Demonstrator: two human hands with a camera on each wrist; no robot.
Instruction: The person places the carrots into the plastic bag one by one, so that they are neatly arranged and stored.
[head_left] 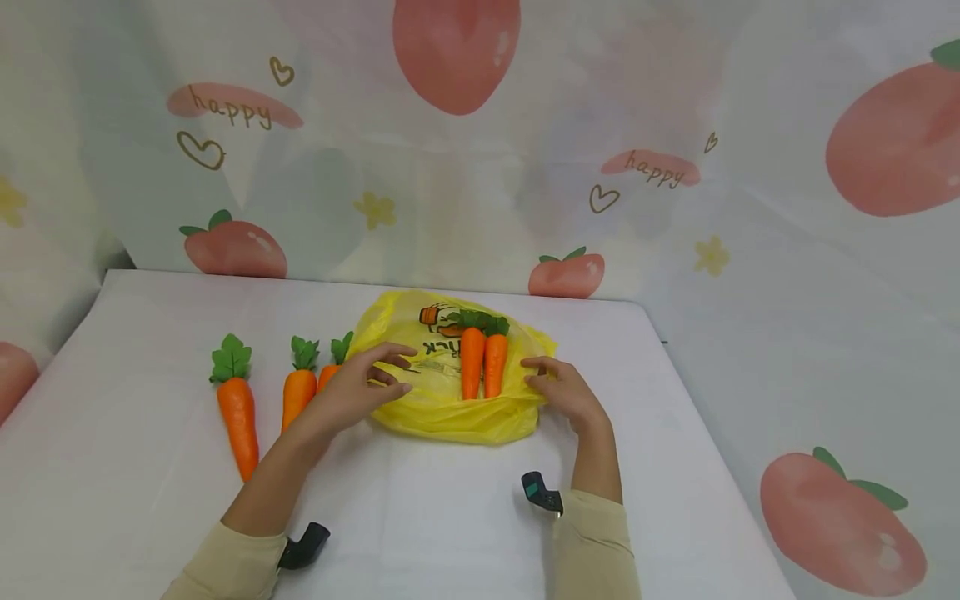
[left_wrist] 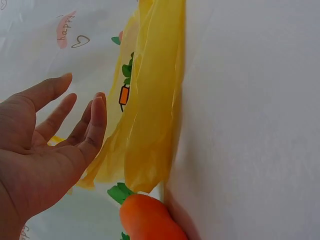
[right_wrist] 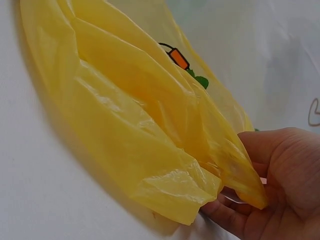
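Note:
A yellow plastic bag [head_left: 457, 421] lies spread on the table with its mouth wide. Inside it two toy carrots [head_left: 472, 363] with green leafy tops lie side by side. My left hand [head_left: 357, 385] hovers over the bag's left side, fingers loosely bent and apart, with nothing in them. In the left wrist view the bag's rim [left_wrist: 155, 95] stands up beyond those fingertips. On the other side, my right hand [head_left: 567, 388] pinches the bag's right edge between thumb and fingers. The right wrist view shows the yellow film [right_wrist: 250, 185] passing between them.
Three more toy carrots lie left of the bag: one at the far left [head_left: 238, 423], one in the middle [head_left: 300, 392], one partly behind my left hand [head_left: 327, 377]. The white-covered table [head_left: 450, 517] meets a fruit-printed backdrop [head_left: 480, 208].

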